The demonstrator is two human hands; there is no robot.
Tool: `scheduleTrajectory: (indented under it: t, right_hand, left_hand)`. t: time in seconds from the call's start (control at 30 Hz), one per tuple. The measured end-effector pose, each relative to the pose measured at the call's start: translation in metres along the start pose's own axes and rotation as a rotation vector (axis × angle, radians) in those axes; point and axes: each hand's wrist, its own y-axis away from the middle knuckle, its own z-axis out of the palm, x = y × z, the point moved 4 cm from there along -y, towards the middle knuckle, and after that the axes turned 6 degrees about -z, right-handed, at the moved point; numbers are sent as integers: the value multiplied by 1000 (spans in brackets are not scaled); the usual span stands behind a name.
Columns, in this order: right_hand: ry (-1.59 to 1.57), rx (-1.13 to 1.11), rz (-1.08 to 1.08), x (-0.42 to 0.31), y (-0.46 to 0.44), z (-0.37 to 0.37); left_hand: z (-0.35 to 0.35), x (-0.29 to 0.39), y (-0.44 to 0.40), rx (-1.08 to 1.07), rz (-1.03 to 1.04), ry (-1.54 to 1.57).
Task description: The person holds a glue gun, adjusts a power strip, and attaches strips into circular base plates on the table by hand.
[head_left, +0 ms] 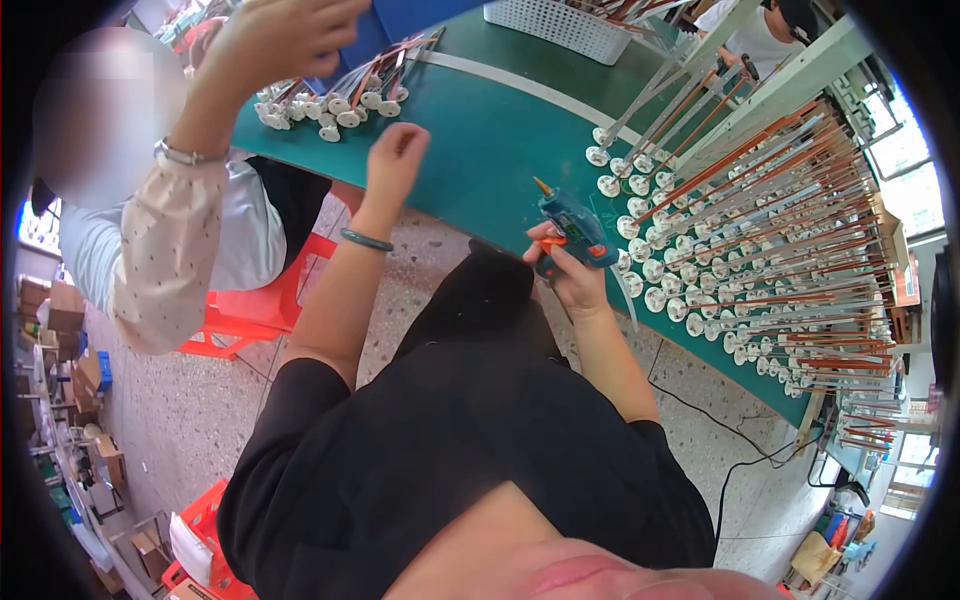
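Observation:
My right hand (578, 280) grips a teal glue gun (572, 226) by its handle, with the orange trigger under the fingers. Its yellowish nozzle points up and away, over the table's near edge. My left hand (393, 158), a dark green bangle on its wrist, is raised by the table edge with fingers curled in. Nothing shows between those fingers. Just beyond it lies a bunch of thin rods with white round ends (345, 110). To the right of the glue gun, many similar rods with white round bases (690, 270) lie in dense rows.
A co-worker's hand (285, 45) reaches over the green table (480, 130) beside a blue panel (410, 22). Behind stands a white basket (560, 32) of rods. A red stool (265, 300) is at left. Black cables (735, 430) trail across the floor at right.

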Motion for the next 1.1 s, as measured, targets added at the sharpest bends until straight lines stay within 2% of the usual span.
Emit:
scheduleTrajectory:
  t: [0.03,0.13,0.23,0.27,0.33,0.37,0.4,0.43,0.5,0.53,0.63,0.73,0.83,0.93,1.0,1.03,1.1]
  right_hand:
    - [-16,0,-12,-4,1,2]
    - [-40,-1,-40,-18,7,8]
    - [-19,2,-48,-27,10,13]
    - [-10,7,-48,-31,8,17]
    - [23,-3,-84,-37,4,23]
    - [48,-17,-120,-40,2,25]
    - [72,-29,-157,-43,0,28]
    - [72,-41,-178,-47,-4,31]
    - [77,-51,-218,-56,-12,39]
    - [63,1,-197,-57,-16,42]
    - [-6,94,-230,-49,-26,42]
    - [-51,121,-266,-41,-38,39]
    - [-101,169,-259,-29,-49,39]
    - [-130,188,-242,-18,-57,34]
    - [-147,179,-249,-15,-52,35]
    - [-153,168,-256,-15,-49,33]
    - [-90,158,-264,-19,-37,35]
  left_hand:
    - [-11,-3,-6,69,-66,168]
    - [-24,8,-12,69,243,-312]
    - [-16,-7,-15,-104,491,-963]
    - [-18,-2,-15,-38,551,-1295]
    - [-23,7,-28,-165,628,-873]
    - [-20,47,-25,-210,770,-968]
    - [-10,103,-11,-277,973,-1324]
    - [-3,143,1,-349,1147,-1551]
    - [9,181,11,-439,1336,-1703]
    - [15,184,12,-404,1418,-1696]
    - [33,172,13,-475,1389,-1656]
    - [49,159,11,-427,1462,-1722]
    - [63,155,9,-427,1489,-1623]
    - [79,153,1,-516,1398,-1660]
    - [87,133,-16,-443,1545,-1513]
    - [80,119,-17,-366,1479,-1399]
    - [42,74,8,-199,905,-828]
